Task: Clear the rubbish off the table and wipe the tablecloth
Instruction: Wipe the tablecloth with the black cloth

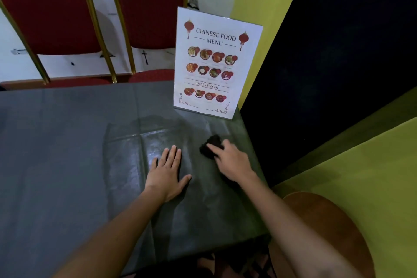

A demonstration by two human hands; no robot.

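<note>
The right hand [230,160] presses a soft, limp dark cloth [211,145] under closed fingers; the left hand [168,172] lies flat, open and empty, steadying the thin, slippery-looking tablecloth [67,142].

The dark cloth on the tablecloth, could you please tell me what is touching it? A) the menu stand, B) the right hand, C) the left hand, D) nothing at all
B: the right hand has its fingers pressed on the dark cloth, while the left hand lies flat and apart on the tablecloth.
</note>
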